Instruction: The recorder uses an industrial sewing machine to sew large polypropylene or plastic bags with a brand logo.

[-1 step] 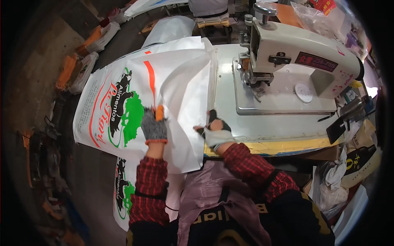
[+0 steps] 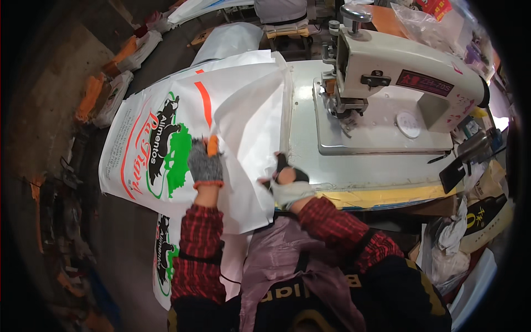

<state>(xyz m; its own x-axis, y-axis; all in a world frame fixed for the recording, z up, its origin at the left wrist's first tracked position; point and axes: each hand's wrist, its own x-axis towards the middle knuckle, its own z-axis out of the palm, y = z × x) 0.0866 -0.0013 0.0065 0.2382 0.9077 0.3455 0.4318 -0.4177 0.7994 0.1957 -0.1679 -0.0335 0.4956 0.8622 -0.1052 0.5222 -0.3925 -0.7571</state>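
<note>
Currently a white printed bag [image 2: 238, 188] is spread over the left part of the pale counter [image 2: 304, 110] and past its left side; its upper surface is touched by the left hand [image 2: 207, 163], gloved in grey with orange at one finger; whether this hand's grip is apart or clamped on a fold cannot be told. The bag's right edge is met by the right hand [image 2: 290, 185], in a pale glove with black finger covers; its thumb and fingers are partly seen, and whether cloth is pinched in its grip cannot be told.

Just right of the bag, much of the counter is taken up by a cream-coloured machine [image 2: 381, 61]; beyond it a clear plastic bag [image 2: 426, 25] is heaped; a second printed bag [image 2: 166, 260] is partly hidden by the left sleeve [image 2: 199, 243].

The bag is marked with red script, white lettering on a black emblem, a green patch and small grey print; the machine is fitted with a dark label [image 2: 426, 83] bearing pinkish characters; on the dark jacket [image 2: 298, 290] gold letters are seen upside down.
</note>
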